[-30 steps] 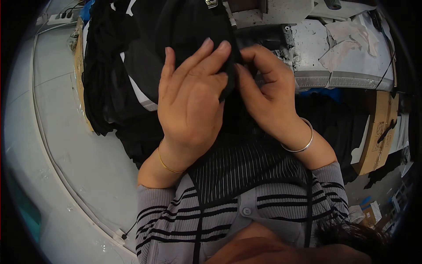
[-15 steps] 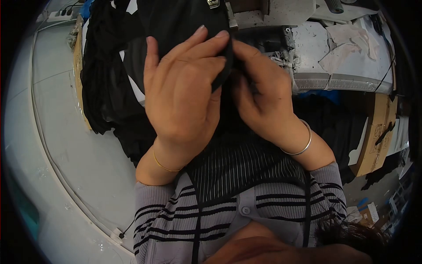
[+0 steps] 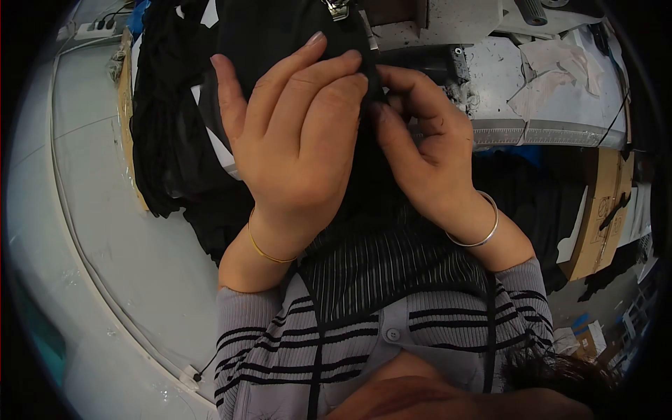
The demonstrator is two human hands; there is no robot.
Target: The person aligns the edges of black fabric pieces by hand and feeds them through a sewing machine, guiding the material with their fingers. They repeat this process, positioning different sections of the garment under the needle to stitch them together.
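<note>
Black fabric spreads beneath both hands and reaches up to a small metal sewing-machine foot at the top. My left hand lies over this cloth with its fingers stretched out and the little finger spread wide; its thumb is hidden. Close by on the right, my right hand has its thumb and forefinger closed on the fabric's edge. The other fingers of that hand are curled behind.
Dark cloth is heaped on the left beside a pale table. To the right are a ruler strip, a crumpled pale piece of material and a cardboard box. Dark lint dots the machine bed.
My left hand has spread its fingers, the little finger moving left. My right hand has shifted slightly right, its thumb and forefinger now at the fabric edge.
</note>
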